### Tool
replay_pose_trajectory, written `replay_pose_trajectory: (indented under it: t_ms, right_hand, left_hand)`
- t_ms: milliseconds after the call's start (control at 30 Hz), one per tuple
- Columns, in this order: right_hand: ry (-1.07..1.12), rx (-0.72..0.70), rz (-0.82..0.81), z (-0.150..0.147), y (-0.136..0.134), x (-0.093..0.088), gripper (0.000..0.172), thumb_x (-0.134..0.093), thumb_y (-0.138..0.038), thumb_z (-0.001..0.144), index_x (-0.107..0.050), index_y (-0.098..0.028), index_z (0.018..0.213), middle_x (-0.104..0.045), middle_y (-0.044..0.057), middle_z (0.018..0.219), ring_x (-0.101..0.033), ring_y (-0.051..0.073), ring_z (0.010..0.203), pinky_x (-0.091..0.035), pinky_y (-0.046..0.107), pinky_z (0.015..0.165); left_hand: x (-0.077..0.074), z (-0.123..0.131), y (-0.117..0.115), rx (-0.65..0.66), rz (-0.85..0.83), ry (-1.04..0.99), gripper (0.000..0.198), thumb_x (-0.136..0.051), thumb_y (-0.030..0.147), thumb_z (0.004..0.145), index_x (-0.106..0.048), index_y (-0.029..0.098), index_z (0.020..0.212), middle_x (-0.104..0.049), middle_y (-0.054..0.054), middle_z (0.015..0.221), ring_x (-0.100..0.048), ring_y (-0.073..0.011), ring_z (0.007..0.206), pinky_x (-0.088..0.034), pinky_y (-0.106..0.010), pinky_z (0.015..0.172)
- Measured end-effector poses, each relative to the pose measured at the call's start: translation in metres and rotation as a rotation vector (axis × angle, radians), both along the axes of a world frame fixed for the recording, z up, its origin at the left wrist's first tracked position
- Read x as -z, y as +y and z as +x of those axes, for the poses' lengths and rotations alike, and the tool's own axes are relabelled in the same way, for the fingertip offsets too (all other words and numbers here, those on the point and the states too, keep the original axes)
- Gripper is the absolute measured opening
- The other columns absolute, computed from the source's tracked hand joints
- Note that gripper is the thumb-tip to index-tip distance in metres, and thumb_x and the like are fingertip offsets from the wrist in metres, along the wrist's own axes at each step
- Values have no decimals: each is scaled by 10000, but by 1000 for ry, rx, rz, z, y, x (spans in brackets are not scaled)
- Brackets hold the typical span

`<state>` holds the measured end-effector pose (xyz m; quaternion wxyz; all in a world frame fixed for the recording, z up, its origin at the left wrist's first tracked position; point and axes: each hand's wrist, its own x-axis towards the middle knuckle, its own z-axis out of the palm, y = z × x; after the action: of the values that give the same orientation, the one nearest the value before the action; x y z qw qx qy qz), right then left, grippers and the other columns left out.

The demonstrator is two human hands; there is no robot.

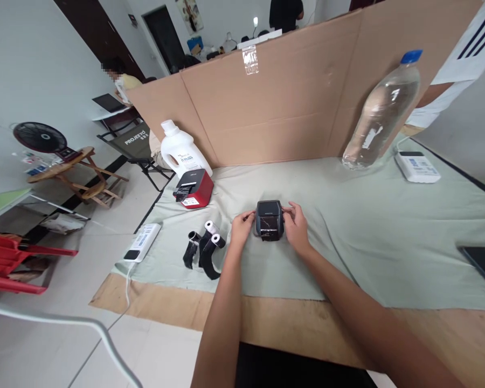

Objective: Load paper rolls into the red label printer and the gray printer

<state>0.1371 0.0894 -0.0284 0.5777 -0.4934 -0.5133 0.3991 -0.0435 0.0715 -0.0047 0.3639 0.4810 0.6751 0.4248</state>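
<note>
Fingers of the left hand (241, 229) and right hand (297, 230) touch the black device (269, 220) on green cloth (372, 226); whether they grip, I cannot tell. Chair (135, 141) seems to read "PROJEEYO"; device's lettering is illegible.

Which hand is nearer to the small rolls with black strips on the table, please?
Left. The left hand is just to the right of the rolls, at the black device's left side; the right hand is farther from them, at the device's right side.
</note>
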Motion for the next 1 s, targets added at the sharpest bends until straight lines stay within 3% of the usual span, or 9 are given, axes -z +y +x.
replay_pose_trajectory:
  t_ms: [100, 200, 333, 600, 767, 867, 933, 1000]
  right_hand:
    - [10, -1, 12, -1, 2, 4, 422, -502, -340, 869, -541, -207, 1269, -739, 119, 1136, -708, 248, 1033, -544, 478, 978]
    - [17, -8, 13, -1, 4, 6, 411, -485, -334, 874, -534, -209, 1263, -734, 116, 1133, -709, 239, 1030, -562, 452, 948]
    - [27, -16, -12, -1, 2, 3, 402, -482, -320, 873, -527, -207, 1257, -729, 121, 1140, -705, 243, 1053, -554, 454, 973]
    - [45, -23, -44, 0, 1, 2, 381, -471, -299, 888, -524, -223, 1258, -720, 114, 1150, -700, 245, 1078, -560, 458, 985]
    - [21, -33, -42, 0, 0, 1, 380, -451, -298, 906, -521, -231, 1274, -714, 107, 1159, -698, 237, 1078, -571, 434, 965]
    - [28, -37, -50, 1, -1, 0, 380, -445, -297, 910, -522, -224, 1275, -712, 114, 1167, -695, 242, 1082, -569, 437, 966]
    - [33, -38, -55, 1, -2, 0, 380, -441, -301, 915, -521, -224, 1279, -711, 115, 1174, -694, 242, 1087, -565, 441, 973]
    - [30, -38, -58, 1, -2, 0, 380, -438, -304, 918, -520, -231, 1282, -709, 112, 1180, -692, 241, 1095, -563, 441, 976]
  left_hand:
    - [-13, -9, 12, 116, -156, -29, 204, -598, 285, 895, -742, 142, 902, -695, -11, 733, -533, -80, 530, -447, -194, 555]
    - [-25, -17, 24, 207, -272, -51, 181, -643, 272, 856, -675, 136, 741, -635, -1, 618, -458, -57, 426, -345, -177, 438]
    - [-33, -22, 32, 257, -359, -77, 129, -662, 265, 808, -643, 149, 754, -649, -10, 645, -448, -57, 401, -239, -179, 371]
    - [-37, -23, 35, 278, -415, -100, 72, -642, 218, 705, -609, 155, 707, -653, -18, 685, -463, -48, 443, -205, -164, 375]
    - [-36, -26, 36, 298, -423, -121, 112, -682, 227, 739, -608, 164, 792, -653, -12, 712, -512, -53, 462, -193, -158, 381]
    - [-35, -26, 35, 283, -378, -166, 129, -675, 262, 811, -620, 163, 873, -619, 11, 676, -425, -35, 411, -203, -167, 387]
    - [-34, -23, 29, 234, -302, -161, 136, -636, 280, 861, -648, 153, 909, -599, 19, 664, -364, -28, 403, -237, -172, 400]
    - [-30, -15, 19, 115, -185, -99, 180, -598, 286, 891, -683, 152, 973, -630, -2, 727, -443, -45, 466, -321, -169, 436]
